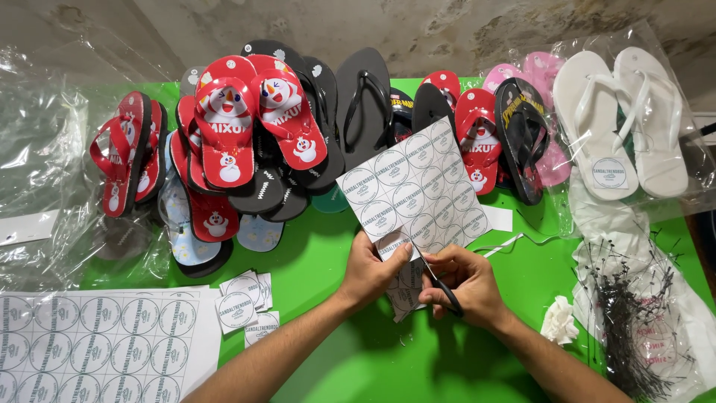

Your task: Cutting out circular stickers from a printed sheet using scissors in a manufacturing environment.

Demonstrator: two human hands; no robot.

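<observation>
My left hand (371, 270) pinches the lower edge of a white sheet of round printed labels (415, 184), which stands tilted up over the green table (328, 246). My right hand (464, 285) grips black-handled scissors (440, 283), with the blades in the sheet's lower part. Cut strips of the sheet hang below my hands.
Piles of red, black and pink flip-flops (246, 127) fill the back of the table. White flip-flops in a clear bag (623, 123) lie at the right, above a heap of black plastic tag pins (626, 328). Cut label squares (242, 302) and a full label sheet (97, 343) lie at the left.
</observation>
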